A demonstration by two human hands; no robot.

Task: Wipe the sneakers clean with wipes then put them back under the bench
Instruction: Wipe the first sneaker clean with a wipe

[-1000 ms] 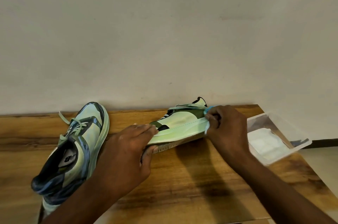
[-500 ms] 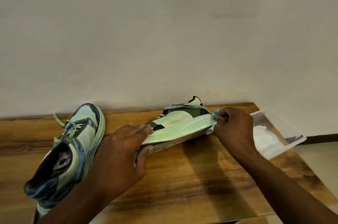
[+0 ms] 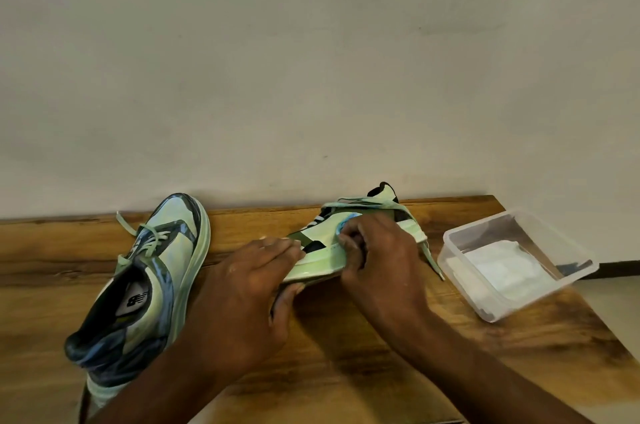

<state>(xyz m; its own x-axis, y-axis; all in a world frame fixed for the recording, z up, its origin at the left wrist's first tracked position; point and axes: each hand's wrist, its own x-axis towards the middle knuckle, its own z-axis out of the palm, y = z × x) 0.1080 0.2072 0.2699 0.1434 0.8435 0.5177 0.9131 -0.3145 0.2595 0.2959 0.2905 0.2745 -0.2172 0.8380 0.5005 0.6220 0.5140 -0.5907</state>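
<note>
Since a second ago the right hand (image 3: 377, 250) has slid from the sneaker's far end back toward its middle, a blue wipe (image 3: 347, 220) pinched in its curled fingers against the pale green side. That sneaker (image 3: 320, 233) lies tilted on its side on the wooden table (image 3: 346, 347), its toe gripped by the left hand (image 3: 249, 288), fingers over the top and thumb beneath. Left of them, the second sneaker (image 3: 152, 271) stands upright. At right, a clear plastic tub (image 3: 512, 262) holds white wipes.
</note>
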